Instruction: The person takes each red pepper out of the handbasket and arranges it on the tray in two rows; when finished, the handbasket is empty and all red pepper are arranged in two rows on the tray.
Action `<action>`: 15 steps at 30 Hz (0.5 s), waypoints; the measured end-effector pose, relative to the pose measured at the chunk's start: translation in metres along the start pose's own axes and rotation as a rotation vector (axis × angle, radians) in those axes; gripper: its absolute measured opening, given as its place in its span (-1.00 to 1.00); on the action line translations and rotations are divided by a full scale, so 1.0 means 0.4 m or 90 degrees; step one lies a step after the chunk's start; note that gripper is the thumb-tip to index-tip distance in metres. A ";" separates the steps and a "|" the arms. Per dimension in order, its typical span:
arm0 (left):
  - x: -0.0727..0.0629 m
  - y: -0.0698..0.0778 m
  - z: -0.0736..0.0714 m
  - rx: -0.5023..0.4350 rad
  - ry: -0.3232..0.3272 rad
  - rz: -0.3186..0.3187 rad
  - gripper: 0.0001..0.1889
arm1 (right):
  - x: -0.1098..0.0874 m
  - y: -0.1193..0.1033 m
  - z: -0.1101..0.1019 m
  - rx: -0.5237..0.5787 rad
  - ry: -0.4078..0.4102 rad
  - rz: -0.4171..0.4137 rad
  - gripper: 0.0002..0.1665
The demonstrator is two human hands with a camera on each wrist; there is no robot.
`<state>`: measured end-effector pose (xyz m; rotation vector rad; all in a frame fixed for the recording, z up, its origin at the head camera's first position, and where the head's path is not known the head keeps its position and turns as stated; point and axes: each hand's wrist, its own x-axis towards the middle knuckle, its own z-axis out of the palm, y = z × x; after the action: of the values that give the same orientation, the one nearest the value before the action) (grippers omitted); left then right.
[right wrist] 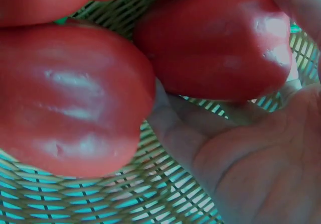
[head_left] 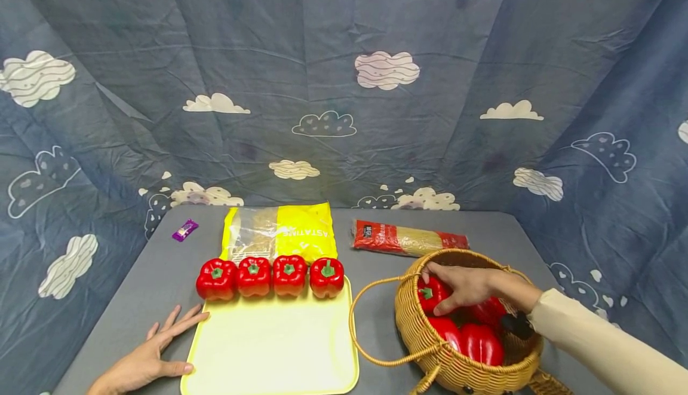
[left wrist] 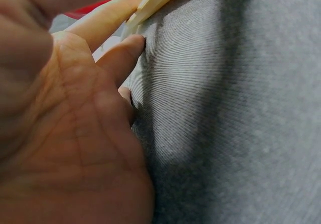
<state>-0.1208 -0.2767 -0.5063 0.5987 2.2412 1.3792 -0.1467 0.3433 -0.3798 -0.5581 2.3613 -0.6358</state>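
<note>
Inside a wicker basket, my right hand grips a red bell pepper with a green stem. The right wrist view has the thumb on one side of this pepper and the fingers curled beneath it. Other red peppers lie in the basket beside the hand. My left hand rests at the left edge of a pale yellow tray, fingers spread and fairly straight, fingertips and thumb touching the rim. Several red bell peppers stand in a row along the tray's far edge.
Behind the row lies a yellow pasta bag. A red packet of spaghetti is behind the basket, and a small purple wrapper sits at the far left. The basket's handle sticks out toward the tray. Cloud-patterned curtain encloses the table.
</note>
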 end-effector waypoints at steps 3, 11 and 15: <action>0.000 0.001 0.000 0.008 0.001 -0.005 -0.20 | -0.010 0.001 -0.007 0.006 -0.002 -0.027 -0.44; 0.000 0.005 0.000 -0.002 -0.001 -0.013 -0.20 | -0.037 -0.008 -0.014 -0.013 0.015 -0.040 -0.26; 0.002 0.009 -0.001 -0.013 -0.003 -0.023 -0.20 | -0.051 -0.014 -0.018 -0.036 0.025 -0.025 -0.12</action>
<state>-0.1211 -0.2752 -0.5031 0.5515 2.2201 1.3800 -0.1354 0.3518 -0.3624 -0.6234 2.4166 -0.6035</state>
